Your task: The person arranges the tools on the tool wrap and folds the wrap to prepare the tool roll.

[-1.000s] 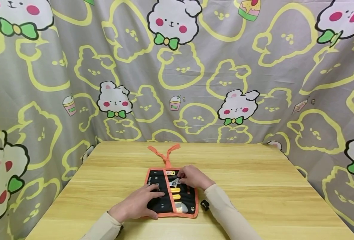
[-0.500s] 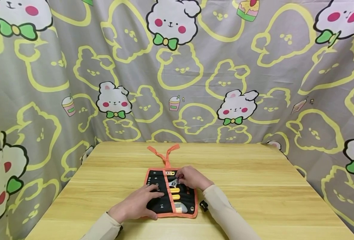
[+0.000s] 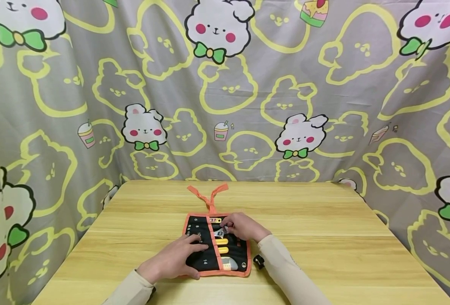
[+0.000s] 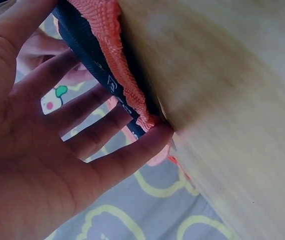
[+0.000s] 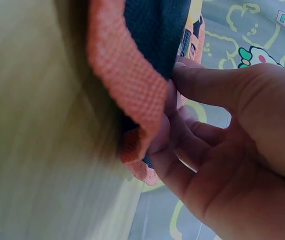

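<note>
A black tool roll (image 3: 198,257) with orange edging lies unrolled on the table, its left half printed with size numbers. Fingers spread, my left hand (image 3: 171,258) rests on that half; in the left wrist view its little finger touches the orange edge. My right hand (image 3: 244,226) is over the right half, thumb and fingers curled at the silver head of an adjustable wrench (image 3: 220,233), which sits in a pocket. The hand covers part of this wrench. Also pocketed are a yellow-ended tool (image 3: 218,220), two yellow handles (image 3: 222,242) and a grey-and-yellow tool (image 3: 229,264).
Orange tie straps (image 3: 211,199) stretch from the roll's far edge across the wooden table (image 3: 316,220). A small black object (image 3: 259,261) is beside the right forearm. A patterned curtain (image 3: 228,106) hangs behind and along both sides.
My right hand has shifted slightly left, its index finger reaching closer to the pocket edge beside the adjustable wrench. The left hand stays in place on the roll.
</note>
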{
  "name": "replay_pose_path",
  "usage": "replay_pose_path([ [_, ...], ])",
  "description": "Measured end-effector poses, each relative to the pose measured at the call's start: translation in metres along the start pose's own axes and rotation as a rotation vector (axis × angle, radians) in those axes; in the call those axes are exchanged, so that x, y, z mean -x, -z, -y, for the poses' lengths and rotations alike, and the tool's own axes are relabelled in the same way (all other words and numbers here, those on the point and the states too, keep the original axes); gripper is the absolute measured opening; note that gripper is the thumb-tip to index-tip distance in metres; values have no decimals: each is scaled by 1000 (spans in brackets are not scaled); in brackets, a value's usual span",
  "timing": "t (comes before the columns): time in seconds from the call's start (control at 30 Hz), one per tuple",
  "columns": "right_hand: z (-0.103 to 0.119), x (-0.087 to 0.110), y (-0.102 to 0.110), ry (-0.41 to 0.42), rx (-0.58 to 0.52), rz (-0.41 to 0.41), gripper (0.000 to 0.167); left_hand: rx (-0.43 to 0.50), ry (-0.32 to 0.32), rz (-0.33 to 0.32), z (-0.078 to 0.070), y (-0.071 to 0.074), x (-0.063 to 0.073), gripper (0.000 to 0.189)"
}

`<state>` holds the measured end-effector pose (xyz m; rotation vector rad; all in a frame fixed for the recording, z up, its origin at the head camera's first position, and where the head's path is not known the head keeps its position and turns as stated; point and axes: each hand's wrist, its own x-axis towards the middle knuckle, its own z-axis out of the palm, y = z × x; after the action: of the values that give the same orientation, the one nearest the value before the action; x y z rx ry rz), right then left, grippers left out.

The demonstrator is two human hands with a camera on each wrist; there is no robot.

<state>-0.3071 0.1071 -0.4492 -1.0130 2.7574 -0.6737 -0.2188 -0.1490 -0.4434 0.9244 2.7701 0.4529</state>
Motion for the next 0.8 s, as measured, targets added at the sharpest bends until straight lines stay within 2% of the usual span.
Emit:
replay_pose_path([
  [0.53, 0, 1, -1, 30, 16, 52, 35, -6, 8, 7, 1, 1, 0, 72],
  [0.8, -1, 1, 1, 74, 4, 65, 39, -1, 13, 20, 1, 1, 2, 73],
])
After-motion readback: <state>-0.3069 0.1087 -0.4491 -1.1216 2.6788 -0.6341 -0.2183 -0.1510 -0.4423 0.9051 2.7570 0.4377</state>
